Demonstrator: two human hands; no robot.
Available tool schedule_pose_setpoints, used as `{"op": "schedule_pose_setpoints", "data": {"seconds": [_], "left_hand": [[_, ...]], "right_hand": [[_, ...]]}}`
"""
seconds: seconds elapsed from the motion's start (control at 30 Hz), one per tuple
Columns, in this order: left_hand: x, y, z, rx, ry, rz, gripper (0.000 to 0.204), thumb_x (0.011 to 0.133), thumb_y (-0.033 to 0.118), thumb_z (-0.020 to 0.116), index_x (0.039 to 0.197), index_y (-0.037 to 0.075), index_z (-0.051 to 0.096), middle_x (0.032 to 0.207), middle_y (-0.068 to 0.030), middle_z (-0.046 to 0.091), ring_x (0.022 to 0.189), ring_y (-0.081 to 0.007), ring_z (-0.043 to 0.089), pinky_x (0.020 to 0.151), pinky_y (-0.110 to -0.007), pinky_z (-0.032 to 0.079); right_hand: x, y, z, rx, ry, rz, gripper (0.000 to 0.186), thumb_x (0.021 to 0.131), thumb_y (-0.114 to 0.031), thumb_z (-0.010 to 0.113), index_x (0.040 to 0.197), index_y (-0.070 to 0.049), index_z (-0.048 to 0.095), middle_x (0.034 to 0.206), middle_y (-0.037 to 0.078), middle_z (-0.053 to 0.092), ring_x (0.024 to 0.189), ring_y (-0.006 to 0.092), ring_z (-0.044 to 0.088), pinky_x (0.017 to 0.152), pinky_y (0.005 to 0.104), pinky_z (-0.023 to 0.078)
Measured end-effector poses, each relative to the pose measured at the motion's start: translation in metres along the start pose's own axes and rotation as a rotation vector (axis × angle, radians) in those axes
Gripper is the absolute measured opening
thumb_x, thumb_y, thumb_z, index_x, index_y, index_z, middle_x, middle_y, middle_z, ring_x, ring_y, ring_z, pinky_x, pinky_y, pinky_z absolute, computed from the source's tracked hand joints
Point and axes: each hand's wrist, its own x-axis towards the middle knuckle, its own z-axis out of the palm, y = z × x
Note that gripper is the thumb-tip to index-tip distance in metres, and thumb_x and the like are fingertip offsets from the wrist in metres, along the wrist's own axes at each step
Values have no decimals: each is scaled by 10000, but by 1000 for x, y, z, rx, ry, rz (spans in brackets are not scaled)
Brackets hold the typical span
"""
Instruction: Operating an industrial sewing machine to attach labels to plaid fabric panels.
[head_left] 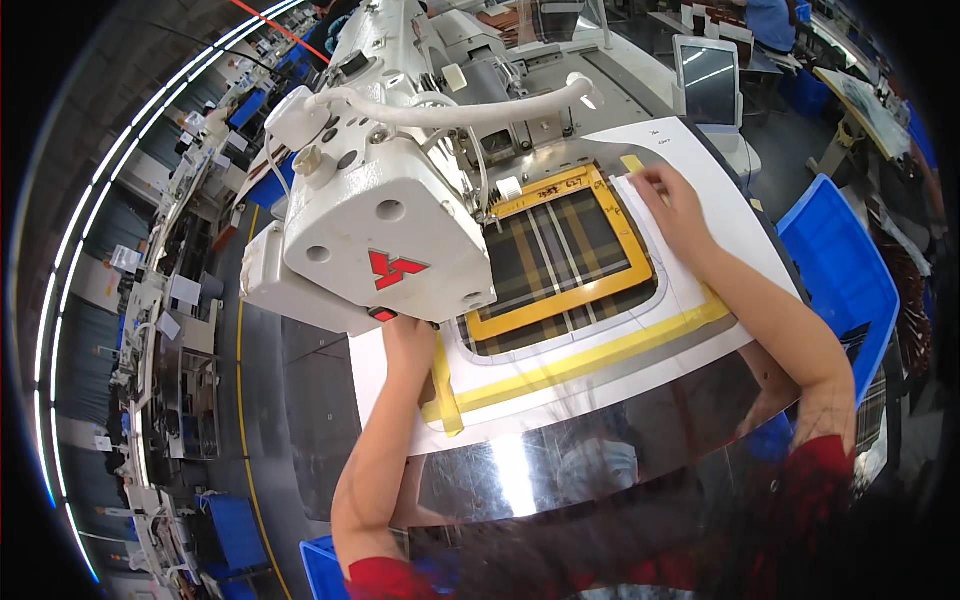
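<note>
A yellow frame [560, 296] lies over dark plaid fabric [550, 248] with white and tan stripes. Around the fabric runs a clear rounded border, set on a white sheet [690, 285] edged with yellow tape [590, 368]. My right hand [675, 212] rests at the sheet's far right corner, its fingers bent downward and slightly apart, near a short piece of yellow tape. My left hand [408, 350] reaches up under the head of a large white sewing machine [385, 220], beside a small red button [382, 314]. The machine hides the fingers of that hand.
A shiny metal plate [520, 480] borders the work surface nearest me. At the right stands a blue bin [845, 265], with a screen [708, 80] behind the table. A white curved tube [450, 112] crosses above the machine. Workbenches line the left aisle.
</note>
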Motion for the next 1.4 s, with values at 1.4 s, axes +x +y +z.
{"op": "schedule_pose_setpoints", "data": {"seconds": [1.4], "left_hand": [[-100,11,6,357,-217,849,361,931,218,468,1196,-15,545,1291,-220,509,1212,-371,468,1042,-451,362]], "right_hand": [[-235,219,-271,-480,-1139,692,469,663,-369,826,1032,-97,726,999,95,708,914,227,647,795,367,502]]}}
